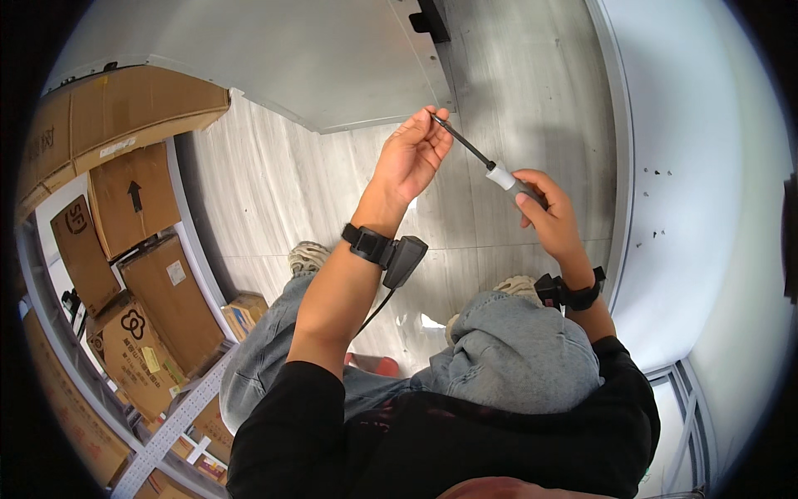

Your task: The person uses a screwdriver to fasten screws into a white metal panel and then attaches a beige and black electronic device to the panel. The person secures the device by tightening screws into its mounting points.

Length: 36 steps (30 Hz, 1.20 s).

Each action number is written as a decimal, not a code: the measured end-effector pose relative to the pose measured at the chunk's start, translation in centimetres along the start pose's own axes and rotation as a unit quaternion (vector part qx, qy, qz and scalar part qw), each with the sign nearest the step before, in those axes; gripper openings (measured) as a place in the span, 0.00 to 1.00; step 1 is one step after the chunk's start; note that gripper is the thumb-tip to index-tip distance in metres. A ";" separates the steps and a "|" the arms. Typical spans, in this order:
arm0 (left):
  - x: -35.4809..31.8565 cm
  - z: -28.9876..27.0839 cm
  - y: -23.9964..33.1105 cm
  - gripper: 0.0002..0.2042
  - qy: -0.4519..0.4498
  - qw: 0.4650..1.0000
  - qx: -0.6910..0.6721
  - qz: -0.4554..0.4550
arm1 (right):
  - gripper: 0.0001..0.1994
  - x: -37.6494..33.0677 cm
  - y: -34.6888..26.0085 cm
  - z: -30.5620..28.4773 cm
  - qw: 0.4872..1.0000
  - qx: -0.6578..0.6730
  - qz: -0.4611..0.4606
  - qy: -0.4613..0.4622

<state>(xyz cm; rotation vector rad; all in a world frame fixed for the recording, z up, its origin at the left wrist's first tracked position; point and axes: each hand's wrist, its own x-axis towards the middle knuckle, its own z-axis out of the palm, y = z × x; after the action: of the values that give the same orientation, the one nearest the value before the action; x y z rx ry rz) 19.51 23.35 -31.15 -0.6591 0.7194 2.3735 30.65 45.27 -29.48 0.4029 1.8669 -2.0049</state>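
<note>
A screwdriver (467, 145) with a dark shaft and a grey-and-white handle slants between my two hands. Around its handle, my right hand (550, 214) is closed, thumb and fingers gripping it. The fingertips of my left hand (413, 154) pinch together at the tip of the shaft. Whether a small part sits on that tip is hidden by the fingers. Just beyond my left hand lies the lower corner of a large grey metal panel (332, 66). Several small screws (657, 173) lie on the white surface to my right.
Cardboard boxes (170, 295) fill a metal shelf (170, 434) on the left. A long carton (137, 112) lies above them, beside the panel. The white surface (677, 100) runs along the right side. Under me is a grey wood-look floor (258, 179); a small box (245, 313) stands by my left foot.
</note>
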 end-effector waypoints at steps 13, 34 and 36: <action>-0.6 -2.0 -0.5 0.07 0.087 0.994 0.058 0.031 | 0.13 0.3 -1.8 0.7 0.941 -0.289 -0.170 0.042; 8.7 -7.5 6.1 0.06 0.115 0.936 0.309 -0.122 | 0.17 6.1 -2.3 7.2 0.964 -0.250 0.072 -0.054; 10.1 -7.7 7.2 0.07 0.098 0.936 0.311 -0.128 | 0.18 6.7 -1.6 8.3 0.974 -0.211 0.079 -0.017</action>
<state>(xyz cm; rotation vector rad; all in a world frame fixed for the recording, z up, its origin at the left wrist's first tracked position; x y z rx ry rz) 9.83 17.40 -40.33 -0.6580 1.3081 1.7126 24.32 36.62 -30.38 0.3767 2.0969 -1.4522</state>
